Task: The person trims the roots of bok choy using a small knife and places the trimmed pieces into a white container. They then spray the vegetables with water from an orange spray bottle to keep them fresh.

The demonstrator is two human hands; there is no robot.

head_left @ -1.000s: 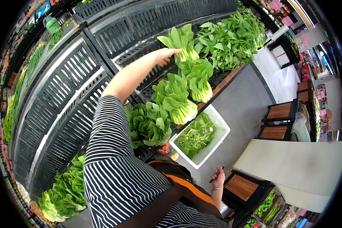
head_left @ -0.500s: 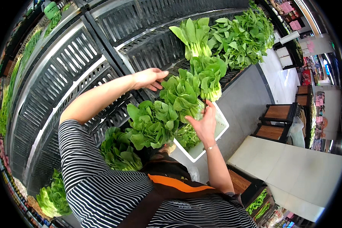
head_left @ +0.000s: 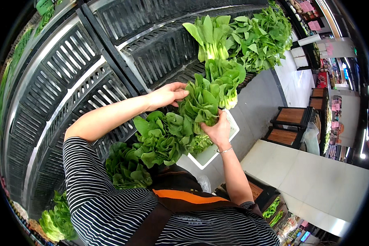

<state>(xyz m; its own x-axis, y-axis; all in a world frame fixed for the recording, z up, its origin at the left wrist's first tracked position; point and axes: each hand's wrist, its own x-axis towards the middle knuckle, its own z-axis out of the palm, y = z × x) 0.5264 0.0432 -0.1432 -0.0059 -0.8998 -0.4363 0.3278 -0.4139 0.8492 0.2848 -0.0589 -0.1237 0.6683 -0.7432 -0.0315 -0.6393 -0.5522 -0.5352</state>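
A leafy green bunch point(head_left: 201, 98) is between the person's two hands, in the row of greens along the front edge of the black slatted display shelf point(head_left: 160, 57). Its leaves spread toward the upper left. The right hand point(head_left: 217, 132) comes from below and holds the bunch low down, thumb on the near side and the other fingers bent behind it – closed around its lower end. The left hand point(head_left: 168, 96) reaches across from the left, its fingers slightly bent and touching the outer leaves; whether they grip or merely steady them, I cannot tell.

Just beside the held bunch, toward the upper right, is a second bunch point(head_left: 225, 76) with pale stems, and past it a third bunch point(head_left: 211, 35) in front of a heap of loose leaves point(head_left: 262, 39). On the near side lie a broad bunch point(head_left: 160, 137) and a darker one point(head_left: 127, 168), close together.

Under the right hand, partly hidden, a white box point(head_left: 211, 155) has greens inside. A bracelet point(head_left: 224, 150) circles the right wrist; the striped sleeve point(head_left: 88, 172) and an apron with an orange band point(head_left: 188, 197) fill the lower part – farther right are black crates with wooden panels point(head_left: 289, 116) and a clear plastic bag point(head_left: 311, 137).
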